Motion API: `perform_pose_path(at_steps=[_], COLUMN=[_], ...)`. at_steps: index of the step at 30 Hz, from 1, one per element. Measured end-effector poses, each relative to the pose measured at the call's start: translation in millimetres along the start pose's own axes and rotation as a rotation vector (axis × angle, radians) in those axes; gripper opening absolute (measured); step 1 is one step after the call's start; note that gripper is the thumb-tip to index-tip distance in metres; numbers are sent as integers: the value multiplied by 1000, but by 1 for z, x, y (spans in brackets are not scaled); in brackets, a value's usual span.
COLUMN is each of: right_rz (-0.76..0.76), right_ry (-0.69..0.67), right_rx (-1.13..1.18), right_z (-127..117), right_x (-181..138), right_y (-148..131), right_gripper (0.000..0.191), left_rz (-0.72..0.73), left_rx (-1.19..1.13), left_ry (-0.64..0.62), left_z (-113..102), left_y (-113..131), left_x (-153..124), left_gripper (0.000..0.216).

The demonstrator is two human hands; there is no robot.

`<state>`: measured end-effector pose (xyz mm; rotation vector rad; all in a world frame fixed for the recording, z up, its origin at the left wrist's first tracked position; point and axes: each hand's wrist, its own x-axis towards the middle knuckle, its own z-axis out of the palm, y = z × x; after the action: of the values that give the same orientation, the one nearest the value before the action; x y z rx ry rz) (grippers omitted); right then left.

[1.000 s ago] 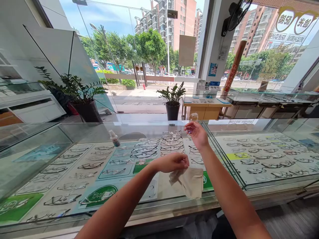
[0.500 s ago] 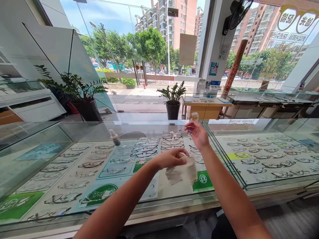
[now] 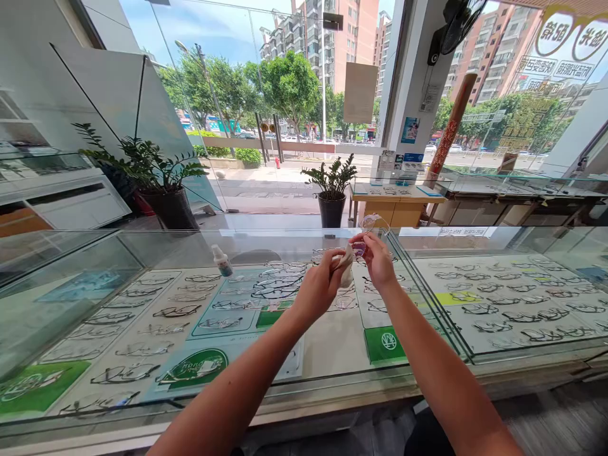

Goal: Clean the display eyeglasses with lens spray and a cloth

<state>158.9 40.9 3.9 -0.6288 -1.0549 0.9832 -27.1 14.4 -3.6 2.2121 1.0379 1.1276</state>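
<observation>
Bench: rows of spectacle frames are displayed beneath its glass.
Right hand: a pair of eyeglasses is gripped in its fingers, held up above the bench.
Left hand: a cloth is pinched in its fingers, bunched at the lower lens.
Spray bottle: it is placed on the glass, apart from both hands.
Lens: wiping is judged under way; whether either side is finished cannot be told.

Cloth: matt, soft-looking. Eyeglasses: glossy, transparent. Countertop: smooth, reflective glass. Bottle: plastic-looking.
</observation>
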Motion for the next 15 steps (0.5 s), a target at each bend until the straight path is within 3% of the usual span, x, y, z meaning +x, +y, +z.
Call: perform_pose_path(at_steps=[4, 7, 10, 15], right_rz=[-20, -23, -12, 33], right_ry=[7, 11, 19, 8], right_rx=[-59, -94, -90, -57], right_z=[3, 2, 2, 1], right_x=[-3, -4, -3, -3], right_y=[6, 9, 9, 3], right_gripper=[22, 23, 24, 25], left_rz=[74, 105, 63, -73], left_rx=[284, 346, 184, -218], left_ry=[-67, -68, -2, 240], left_z=[-1, -3, -5, -14], left_y=[0, 0, -1, -9], left_x=[-1, 0, 2, 9], left_gripper=[38, 39, 38, 41])
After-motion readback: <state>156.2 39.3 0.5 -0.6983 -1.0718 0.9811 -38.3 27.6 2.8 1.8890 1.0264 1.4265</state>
